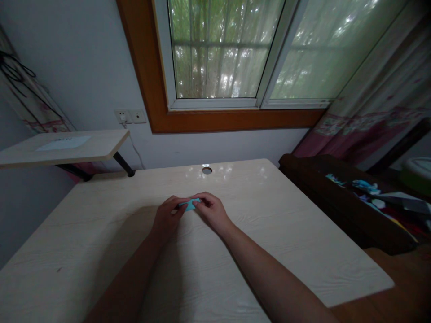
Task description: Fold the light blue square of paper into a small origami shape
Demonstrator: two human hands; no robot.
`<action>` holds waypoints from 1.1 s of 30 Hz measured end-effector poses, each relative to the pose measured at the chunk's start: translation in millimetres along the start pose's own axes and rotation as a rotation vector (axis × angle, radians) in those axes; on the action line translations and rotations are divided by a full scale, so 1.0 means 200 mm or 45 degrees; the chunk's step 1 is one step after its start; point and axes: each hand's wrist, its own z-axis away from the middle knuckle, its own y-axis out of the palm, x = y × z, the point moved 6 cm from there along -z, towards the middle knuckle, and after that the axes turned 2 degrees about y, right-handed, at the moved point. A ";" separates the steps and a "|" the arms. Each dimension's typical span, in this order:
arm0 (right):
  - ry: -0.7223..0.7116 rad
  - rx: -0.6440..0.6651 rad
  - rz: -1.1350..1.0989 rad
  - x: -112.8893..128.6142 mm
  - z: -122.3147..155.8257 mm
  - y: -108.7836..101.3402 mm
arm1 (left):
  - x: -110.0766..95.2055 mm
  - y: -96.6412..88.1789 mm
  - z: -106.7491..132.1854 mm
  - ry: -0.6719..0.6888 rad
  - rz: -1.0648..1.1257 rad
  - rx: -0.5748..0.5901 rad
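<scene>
A small light-blue folded piece of paper (190, 204) lies on the pale wooden desk (101, 233), near its middle. My left hand (168, 216) pinches its left end, fingers curled. On the paper's right end my right hand (211, 211) presses and grips with bent fingers. Both hands meet over the paper, and most of it is hidden under my fingertips.
A round cable hole (206, 170) sits at the desk's far edge under the window. A raised side shelf (63, 148) with a sheet of paper stands at the left. To the right is a dark wooden piece of furniture (343, 202) carrying coloured clutter, beside a curtain.
</scene>
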 end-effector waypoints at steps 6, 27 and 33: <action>0.051 -0.013 -0.069 -0.03 0.00 0.00 | 0.01 0.00 0.00 -0.014 0.016 -0.003; 0.177 0.163 -0.074 -0.07 0.00 0.06 | 0.04 0.01 0.00 -0.065 -0.023 0.005; 0.183 0.174 -0.028 -0.06 0.00 0.06 | 0.04 0.01 0.00 -0.060 -0.045 0.016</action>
